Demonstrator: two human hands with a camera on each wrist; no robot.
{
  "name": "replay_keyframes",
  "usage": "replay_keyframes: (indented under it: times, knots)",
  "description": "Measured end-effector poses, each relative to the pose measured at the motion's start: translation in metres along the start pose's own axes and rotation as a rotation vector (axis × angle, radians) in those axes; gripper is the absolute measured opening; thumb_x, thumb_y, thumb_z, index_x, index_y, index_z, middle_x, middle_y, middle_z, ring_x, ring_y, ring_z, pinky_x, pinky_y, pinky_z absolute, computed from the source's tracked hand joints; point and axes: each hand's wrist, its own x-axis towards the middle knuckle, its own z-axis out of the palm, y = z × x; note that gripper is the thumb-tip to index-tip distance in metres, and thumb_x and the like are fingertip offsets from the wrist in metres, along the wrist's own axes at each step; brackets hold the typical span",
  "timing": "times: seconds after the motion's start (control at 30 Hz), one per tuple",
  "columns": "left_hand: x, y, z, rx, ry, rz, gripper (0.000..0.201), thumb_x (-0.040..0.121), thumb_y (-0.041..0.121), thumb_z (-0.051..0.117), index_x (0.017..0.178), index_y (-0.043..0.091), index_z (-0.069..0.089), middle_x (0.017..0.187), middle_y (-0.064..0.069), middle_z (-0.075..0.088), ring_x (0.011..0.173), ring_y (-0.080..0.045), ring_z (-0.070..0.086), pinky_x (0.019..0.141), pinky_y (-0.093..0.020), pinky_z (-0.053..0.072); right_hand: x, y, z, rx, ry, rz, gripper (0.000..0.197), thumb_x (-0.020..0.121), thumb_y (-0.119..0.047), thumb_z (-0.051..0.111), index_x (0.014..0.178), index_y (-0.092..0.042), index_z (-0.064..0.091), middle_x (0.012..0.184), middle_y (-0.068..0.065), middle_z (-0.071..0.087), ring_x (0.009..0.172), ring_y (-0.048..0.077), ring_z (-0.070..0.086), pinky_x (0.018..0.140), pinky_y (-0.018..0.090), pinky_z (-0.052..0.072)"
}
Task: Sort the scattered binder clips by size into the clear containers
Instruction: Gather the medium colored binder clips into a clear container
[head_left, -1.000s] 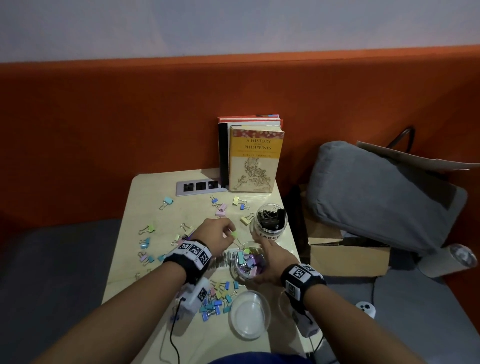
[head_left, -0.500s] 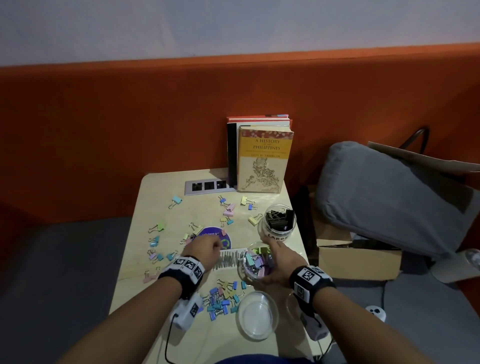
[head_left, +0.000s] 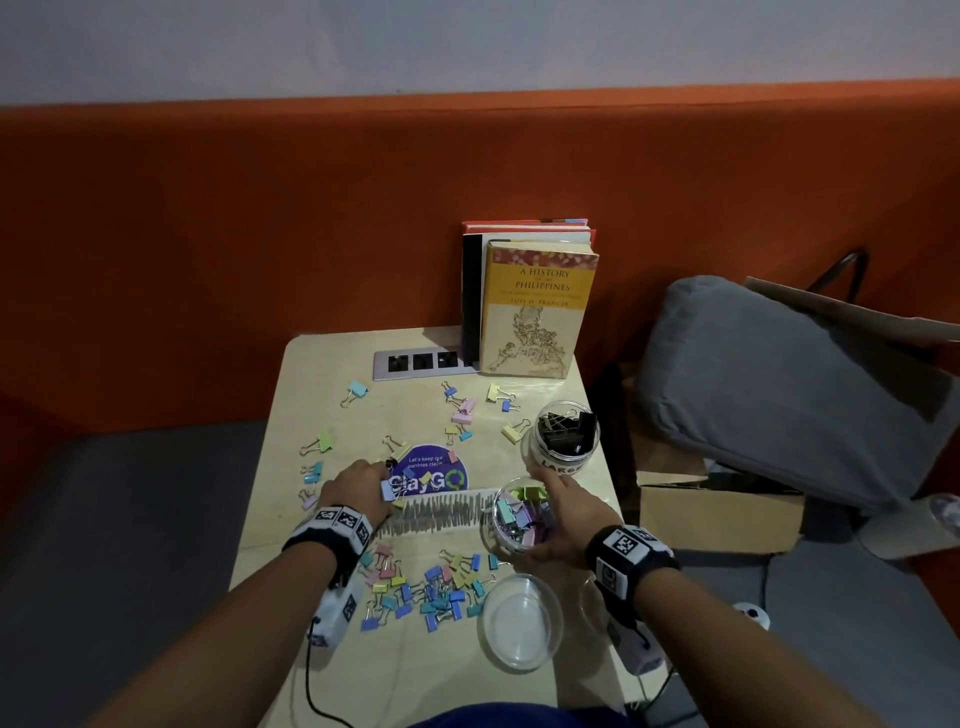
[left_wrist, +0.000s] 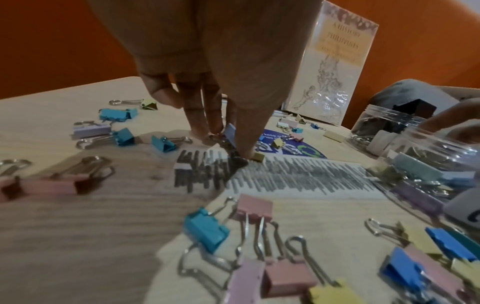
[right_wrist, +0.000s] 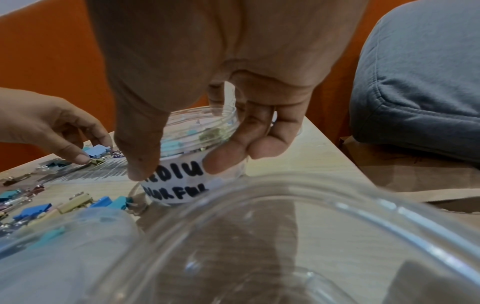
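Binder clips (head_left: 431, 587) in pastel pink, blue, teal and yellow lie scattered over a pale wooden table (head_left: 332, 660) in the head view, thickest in a pile at the near edge, with looser ones around a round blue sticker (head_left: 434, 475). Three clear containers stand along the right side: a far jar (head_left: 563, 441) of black clips, a middle jar (head_left: 514, 517) of coloured clips and a near, clip-free one (head_left: 522, 626). The left hand (head_left: 358, 488) reaches down at the sticker's near-left edge, a pale blue clip (head_left: 388, 488) at its fingertips. The right hand (head_left: 566, 514) wraps the middle jar from the right. Books (head_left: 535, 306) stand at the table's far edge beside a socket strip (head_left: 423, 362).

Left wrist view: fingers (left_wrist: 197, 115) point down at the tabletop, bunched together, thumb and fingers pinching the blue clip (left_wrist: 230, 131); the thumb tip touches a small yellow clip (left_wrist: 258, 156). Pink, teal and blue clips lie in the foreground.

Right wrist view: thumb and fingers (right_wrist: 228, 158) curl around the jar (right_wrist: 187, 179), whose white label reads, in part, "MEDIUM COLORFUL". The left hand (right_wrist: 49, 125) pinches the blue clip (right_wrist: 97, 151) over the table at left. The rim of the near container (right_wrist: 285, 236) fills the foreground.
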Motion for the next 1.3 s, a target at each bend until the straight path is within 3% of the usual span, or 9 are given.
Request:
replay_keyframes:
  times: [0.27,0.57,0.73,0.9,1.07,1.3]
  knots:
    - [-0.008,0.006,-0.004,-0.119,0.078,0.045,0.030,0.092,0.028,0.057,0.120,0.018,0.061,0.117,-0.006,0.059,0.108,-0.026,0.058,0.088,-0.034,0.049,0.000,-0.001,0.001,0.016,0.006,0.016,0.121,0.057,-0.046,0.089,0.152,-0.032,0.016,0.154,-0.001,0.032,0.131,0.022,0.048,0.105,0.038,0.045]
    - [-0.024,0.072,-0.032,-0.228,0.007,0.382,0.034,0.085,0.030,0.068,0.117,0.029,0.058,0.120,0.009,0.056,0.107,-0.013,0.056,0.093,-0.029,0.046,-0.003,0.001,-0.001,0.045,0.005,-0.013,0.124,0.059,-0.046,0.089,0.154,-0.032,0.010,0.154,-0.001,0.033,0.133,0.023,0.045,0.107,0.037,0.043]
    - [-0.032,0.109,-0.039,-0.203,-0.015,0.520,0.043,0.088,0.034,0.070,0.127,0.028,0.054,0.126,0.007,0.056,0.097,-0.008,0.053,0.094,-0.029,0.048,-0.003,0.001,0.000,0.053,0.012,-0.004,0.122,0.059,-0.045,0.088,0.153,-0.032,0.011,0.154,0.001,0.033,0.131,0.024,0.048,0.104,0.039,0.045]
    - [-0.033,0.120,-0.036,-0.068,-0.066,0.559,0.077,0.080,0.047,0.075,0.146,0.032,0.038,0.141,0.009,0.049,0.127,-0.015,0.048,0.106,-0.038,0.038,-0.003,0.003,0.002,0.058,0.022,-0.012,0.121,0.060,-0.044,0.088,0.153,-0.033,0.012,0.153,0.000,0.034,0.129,0.023,0.049,0.102,0.038,0.046]
    - [-0.032,0.111,-0.025,-0.078,-0.127,0.516,0.081,0.079,0.047,0.077,0.148,0.031,0.036,0.147,0.006,0.043,0.131,-0.017,0.044,0.109,-0.041,0.038,-0.002,0.003,0.003,0.070,0.023,-0.025,0.124,0.058,-0.047,0.089,0.153,-0.032,0.011,0.154,-0.001,0.033,0.131,0.021,0.048,0.104,0.037,0.045]
    - [-0.034,0.105,-0.013,-0.080,-0.198,0.516,0.106,0.075,0.045,0.082,0.156,0.028,0.016,0.162,0.004,0.023,0.145,-0.020,0.030,0.115,-0.042,0.033,0.007,-0.024,0.004,0.031,-0.048,-0.081,0.118,0.060,-0.048,0.088,0.151,-0.022,0.018,0.145,0.008,0.044,0.128,0.026,0.048,0.103,0.037,0.044]
